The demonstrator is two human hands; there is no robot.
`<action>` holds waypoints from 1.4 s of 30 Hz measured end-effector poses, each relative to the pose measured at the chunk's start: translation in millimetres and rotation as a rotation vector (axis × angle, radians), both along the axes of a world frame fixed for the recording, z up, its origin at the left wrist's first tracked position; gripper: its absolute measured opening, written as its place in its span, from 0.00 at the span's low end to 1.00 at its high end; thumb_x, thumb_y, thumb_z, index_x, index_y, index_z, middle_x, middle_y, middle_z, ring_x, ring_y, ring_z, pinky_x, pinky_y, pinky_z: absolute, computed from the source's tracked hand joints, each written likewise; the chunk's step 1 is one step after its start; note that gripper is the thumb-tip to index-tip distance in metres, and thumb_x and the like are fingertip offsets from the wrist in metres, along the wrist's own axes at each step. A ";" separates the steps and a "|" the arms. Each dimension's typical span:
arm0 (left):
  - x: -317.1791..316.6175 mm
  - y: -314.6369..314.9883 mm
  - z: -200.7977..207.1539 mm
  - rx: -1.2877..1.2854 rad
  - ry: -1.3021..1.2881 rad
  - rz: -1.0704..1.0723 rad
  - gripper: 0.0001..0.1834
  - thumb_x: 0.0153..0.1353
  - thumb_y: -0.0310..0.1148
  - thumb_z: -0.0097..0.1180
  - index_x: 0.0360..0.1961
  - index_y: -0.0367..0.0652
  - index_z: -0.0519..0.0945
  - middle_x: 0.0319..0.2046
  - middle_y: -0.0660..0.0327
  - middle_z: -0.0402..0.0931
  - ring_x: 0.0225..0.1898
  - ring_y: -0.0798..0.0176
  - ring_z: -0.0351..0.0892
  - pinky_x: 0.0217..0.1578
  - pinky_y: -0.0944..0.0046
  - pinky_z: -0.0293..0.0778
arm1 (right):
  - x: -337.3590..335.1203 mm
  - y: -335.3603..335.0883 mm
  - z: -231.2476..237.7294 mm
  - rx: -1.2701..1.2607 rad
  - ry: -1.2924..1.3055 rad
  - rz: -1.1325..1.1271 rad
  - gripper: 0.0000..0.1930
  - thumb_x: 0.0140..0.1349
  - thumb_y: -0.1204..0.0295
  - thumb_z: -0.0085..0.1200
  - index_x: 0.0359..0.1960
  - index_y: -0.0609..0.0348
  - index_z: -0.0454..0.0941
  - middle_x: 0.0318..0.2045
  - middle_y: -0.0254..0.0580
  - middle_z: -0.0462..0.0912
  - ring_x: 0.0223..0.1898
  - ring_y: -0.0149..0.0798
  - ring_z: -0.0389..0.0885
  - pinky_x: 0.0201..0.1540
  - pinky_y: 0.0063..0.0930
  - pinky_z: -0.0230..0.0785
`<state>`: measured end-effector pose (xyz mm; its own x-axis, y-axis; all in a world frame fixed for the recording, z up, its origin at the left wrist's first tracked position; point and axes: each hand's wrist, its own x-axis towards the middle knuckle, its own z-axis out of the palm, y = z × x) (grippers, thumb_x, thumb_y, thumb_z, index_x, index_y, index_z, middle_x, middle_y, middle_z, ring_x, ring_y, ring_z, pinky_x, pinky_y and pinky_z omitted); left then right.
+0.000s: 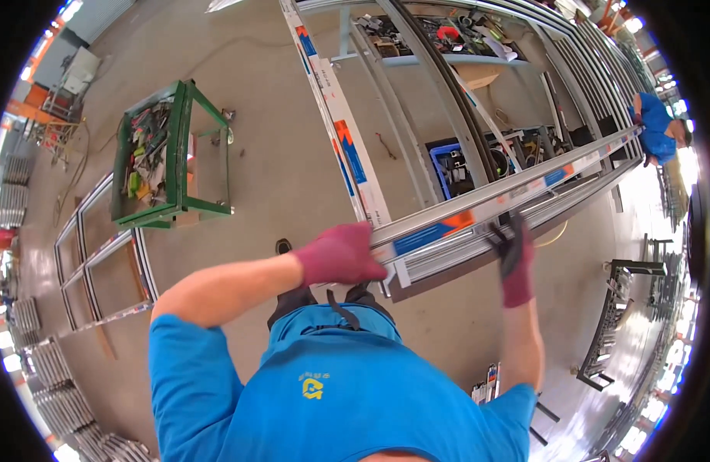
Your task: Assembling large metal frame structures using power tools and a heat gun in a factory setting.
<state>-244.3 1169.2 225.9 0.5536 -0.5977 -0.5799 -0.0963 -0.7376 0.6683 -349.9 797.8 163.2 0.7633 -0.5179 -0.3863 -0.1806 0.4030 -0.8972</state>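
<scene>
A long metal window or door frame (493, 209) with printed protective film lies in front of me, running to the far right. At its near left corner, my left hand (338, 256), in a maroon glove, is closed round the end of the rail. My right hand (516, 262), in a maroon glove with dark palm and fingers, is beside the frame's near edge. Its fingers are stretched and apart, slightly blurred; whether they touch the rail I cannot tell. Another film-wrapped rail (341, 115) extends away from the left corner.
A green metal cart (184, 154) full of tools stands left, with a smaller frame (100, 258) on the floor behind it. A blue crate (446, 165) sits under the rails. A co-worker in blue (657, 127) stands at the frame's far right end. A dark rack (605, 327) is at right.
</scene>
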 end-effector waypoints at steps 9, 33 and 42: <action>111.3 -29.7 -49.7 -0.558 0.189 -0.058 0.33 0.67 0.60 0.60 0.38 0.32 0.85 0.30 0.46 0.84 0.34 0.53 0.84 0.40 0.54 0.79 | 82.0 175.5 -18.5 -0.122 -0.346 -0.295 0.18 0.76 0.71 0.53 0.64 0.62 0.73 0.59 0.46 0.79 0.62 0.43 0.78 0.65 0.36 0.68; 370.4 7.0 -76.6 -0.816 0.198 -0.154 0.29 0.75 0.42 0.56 0.68 0.33 0.73 0.57 0.57 0.80 0.55 0.68 0.79 0.54 0.68 0.74 | 333.5 155.0 -22.1 -0.163 -0.448 -0.700 0.19 0.68 0.66 0.66 0.56 0.57 0.77 0.43 0.36 0.85 0.45 0.35 0.84 0.50 0.32 0.78; 429.4 -92.9 -34.0 -0.552 0.550 -0.258 0.20 0.72 0.42 0.62 0.53 0.36 0.86 0.41 0.67 0.86 0.41 0.75 0.83 0.41 0.70 0.77 | 375.2 199.0 7.3 -0.188 -0.269 -0.683 0.25 0.75 0.52 0.54 0.62 0.57 0.73 0.45 0.39 0.82 0.46 0.34 0.82 0.44 0.31 0.79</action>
